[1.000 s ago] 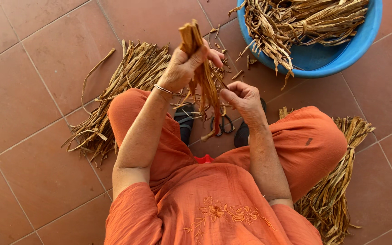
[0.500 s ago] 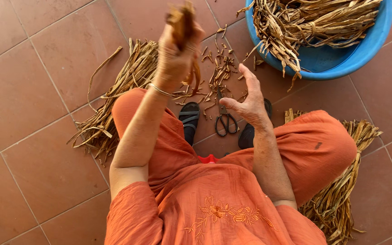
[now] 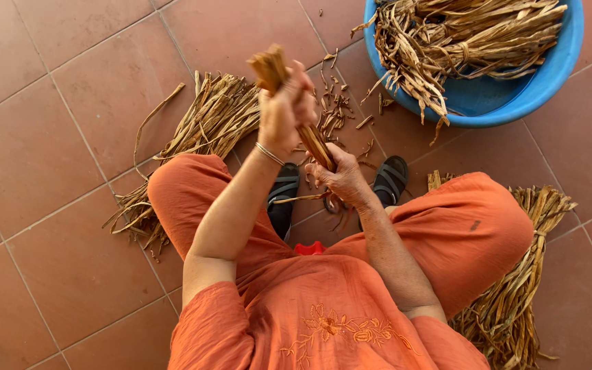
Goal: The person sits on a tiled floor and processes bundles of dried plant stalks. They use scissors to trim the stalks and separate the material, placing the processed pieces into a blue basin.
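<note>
Left hand [image 3: 284,108]: clenched around the upper part of a bundle of dried brown strips [image 3: 274,68]. The cut top end of the bundle projects just above the fist; the rest runs down and to the right out of the fist. A thin bangle [image 3: 268,153] sits on the wrist directly below the grip.

Right hand [image 3: 342,179]: closed on the lower part of the same bundle, below and to the right of the left fist. The fingers wrap the strips, and a few loose ends hang out beneath the palm. The two grips are close together on the bundle, which is held tilted between them, clear of the floor.

Below both grips: two dark sandals [image 3: 390,179] on the tiled floor [image 3: 29,144], one to each side of the right hand, with a small red object [image 3: 310,247] just under it, partly hidden.

Beyond the grips: short broken strip pieces [image 3: 337,103] scattered on the tiles. To the left of the left fist lies a pile of long dried strips [image 3: 207,127]. Up and to the right of both grips stands a blue basin [image 3: 515,96] filled with more strips. A second pile of strips [image 3: 515,301] lies to the right of the right arm, beside the orange-clad knee
</note>
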